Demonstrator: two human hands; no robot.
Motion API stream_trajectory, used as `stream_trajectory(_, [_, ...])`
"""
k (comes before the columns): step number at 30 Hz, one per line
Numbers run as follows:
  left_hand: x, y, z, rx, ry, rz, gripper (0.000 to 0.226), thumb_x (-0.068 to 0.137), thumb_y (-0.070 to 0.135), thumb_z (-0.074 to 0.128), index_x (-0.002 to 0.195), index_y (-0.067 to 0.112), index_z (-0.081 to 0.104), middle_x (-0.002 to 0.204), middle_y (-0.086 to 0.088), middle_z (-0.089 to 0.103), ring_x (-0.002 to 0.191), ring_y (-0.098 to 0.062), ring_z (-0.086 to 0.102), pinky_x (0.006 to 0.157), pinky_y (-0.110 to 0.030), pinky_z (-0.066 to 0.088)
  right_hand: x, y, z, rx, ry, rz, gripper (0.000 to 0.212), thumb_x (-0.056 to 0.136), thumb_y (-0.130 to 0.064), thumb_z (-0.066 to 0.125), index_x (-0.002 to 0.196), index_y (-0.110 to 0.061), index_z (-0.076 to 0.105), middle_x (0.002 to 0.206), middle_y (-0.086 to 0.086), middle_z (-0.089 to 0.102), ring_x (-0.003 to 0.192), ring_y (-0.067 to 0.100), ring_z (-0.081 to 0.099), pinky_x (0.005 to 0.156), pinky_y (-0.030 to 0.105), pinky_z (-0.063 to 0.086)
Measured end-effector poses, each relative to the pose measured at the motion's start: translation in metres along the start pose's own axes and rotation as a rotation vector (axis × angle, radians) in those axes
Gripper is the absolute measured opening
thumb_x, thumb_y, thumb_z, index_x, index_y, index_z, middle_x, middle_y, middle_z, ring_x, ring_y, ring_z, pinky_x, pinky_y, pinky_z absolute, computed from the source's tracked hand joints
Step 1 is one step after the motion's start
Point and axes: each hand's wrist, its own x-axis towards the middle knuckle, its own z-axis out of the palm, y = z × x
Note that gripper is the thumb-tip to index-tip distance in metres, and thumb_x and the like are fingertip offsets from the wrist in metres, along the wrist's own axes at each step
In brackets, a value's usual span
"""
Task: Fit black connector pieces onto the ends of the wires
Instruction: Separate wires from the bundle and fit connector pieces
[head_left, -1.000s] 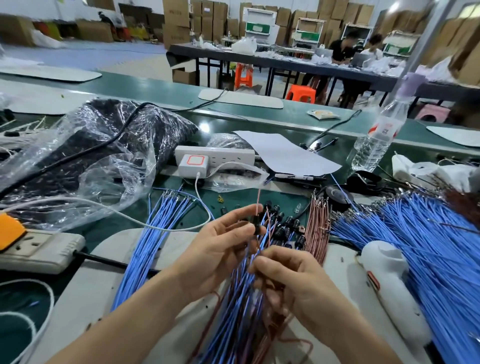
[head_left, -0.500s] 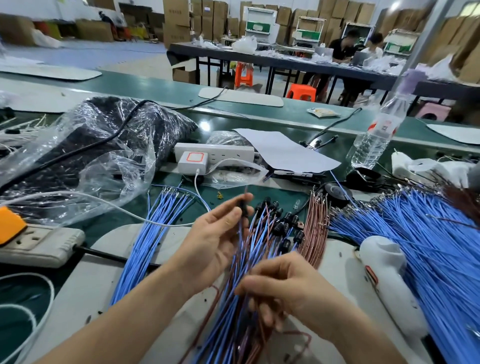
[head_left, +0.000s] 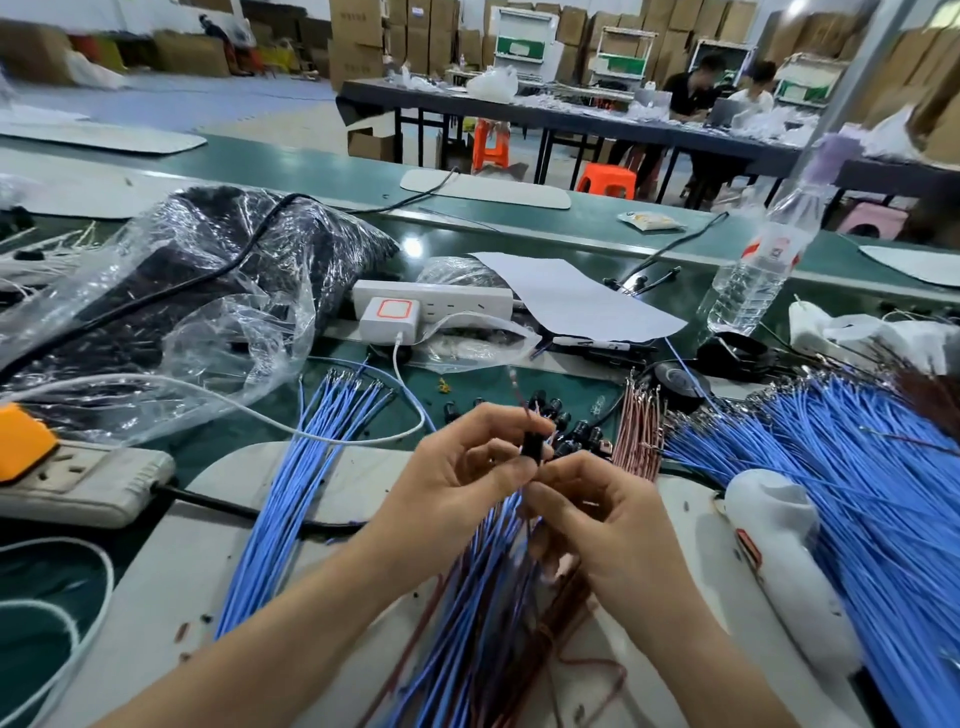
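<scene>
- over the grey mat (head_left: 249, 561), at centre: left hand (head_left: 457, 478) pinching a black connector piece (head_left: 531, 448) between thumb and forefinger.
- just below it: right hand (head_left: 613, 530), fingertips closed on a brown wire (head_left: 515, 384) rising through that connector.
- under both hands: bundle of blue and brown wires (head_left: 478, 597).
- just behind: cluster of fitted black connectors (head_left: 569, 422).
- far right: heap of blue wires (head_left: 857, 467).

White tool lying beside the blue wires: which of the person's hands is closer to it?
Right. The right hand is just left of the white tool; the left hand is farther left, beyond the right hand.
</scene>
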Motion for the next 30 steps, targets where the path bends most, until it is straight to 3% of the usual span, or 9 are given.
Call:
stream_trajectory(4, [-0.002,-0.001,0.004,0.091,0.081,0.09,0.036,0.082,0.005,0.063,0.111,0.026,0.063,0.096,-0.007,0.066,0.091,-0.023,0.061,0.088,-0.024,0.047,0.001,0.006,-0.002,-0.433,0.086,-0.223,0.014,0.083,-0.007,0.072,0.076,-0.017,0.066,0.064,-0.002,0.066,0.053,0.01,0.058,0.054,0.024,0.048])
stream_trajectory(8, [-0.003,0.002,0.003,0.122,0.131,0.176,0.031,0.083,0.0,0.062,0.107,0.02,0.065,0.096,-0.008,0.067,0.09,-0.017,0.063,0.085,-0.022,0.047,0.004,0.012,-0.002,-0.635,0.104,-0.253,0.016,0.082,-0.009,0.073,0.072,-0.017,0.064,0.058,-0.011,0.059,0.056,0.004,0.055,0.054,0.01,0.038])
stream_trajectory(12, [-0.003,0.003,0.003,0.232,0.106,0.247,0.027,0.085,0.005,0.064,0.103,0.025,0.065,0.097,0.002,0.066,0.092,-0.019,0.063,0.086,-0.027,0.049,0.005,0.013,-0.002,-0.624,0.161,-0.282,0.013,0.079,-0.013,0.077,0.079,-0.021,0.067,0.062,-0.014,0.06,0.059,0.004,0.057,0.055,0.008,0.038])
stream_trajectory(15, [-0.002,0.004,0.003,0.293,0.061,0.284,0.022,0.086,0.014,0.062,0.106,0.024,0.064,0.101,0.006,0.063,0.096,-0.021,0.062,0.087,-0.035,0.05,0.0,0.006,0.003,-0.413,0.218,-0.362,0.012,0.078,-0.021,0.075,0.085,-0.026,0.067,0.064,-0.014,0.063,0.056,0.003,0.058,0.056,0.006,0.04])
stream_trajectory(18, [-0.001,0.004,0.002,0.311,0.046,0.302,0.025,0.085,0.007,0.065,0.107,0.019,0.065,0.103,0.005,0.059,0.097,-0.018,0.062,0.087,-0.033,0.05,-0.003,0.003,0.008,-0.323,0.247,-0.412,0.015,0.078,-0.023,0.071,0.088,-0.032,0.064,0.072,-0.007,0.069,0.062,0.008,0.066,0.059,0.013,0.048])
stream_trajectory(23, [-0.003,0.005,0.006,0.394,0.031,0.365,0.028,0.081,0.0,0.068,0.105,0.014,0.067,0.099,0.001,0.06,0.092,-0.01,0.061,0.084,-0.02,0.046,-0.003,0.006,0.007,-0.361,0.281,-0.453,0.04,0.077,0.004,0.074,0.087,-0.034,0.064,0.073,-0.005,0.069,0.064,0.006,0.066,0.06,0.015,0.049])
stream_trajectory(27, [-0.004,0.006,0.006,0.39,0.026,0.358,0.026,0.081,-0.002,0.068,0.105,0.008,0.068,0.098,-0.003,0.062,0.091,-0.014,0.062,0.084,-0.023,0.047,-0.004,0.005,0.007,-0.379,0.281,-0.516,0.03,0.076,-0.005,0.072,0.089,-0.031,0.064,0.077,-0.006,0.068,0.068,0.006,0.065,0.063,0.016,0.051])
stream_trajectory(30, [-0.004,0.007,0.006,0.392,0.027,0.35,0.026,0.081,-0.003,0.068,0.105,0.008,0.068,0.098,-0.002,0.063,0.093,-0.013,0.062,0.085,-0.024,0.047,-0.005,0.005,0.007,-0.426,0.283,-0.557,0.034,0.076,0.002,0.074,0.092,-0.026,0.064,0.08,-0.005,0.069,0.072,0.008,0.067,0.067,0.021,0.054])
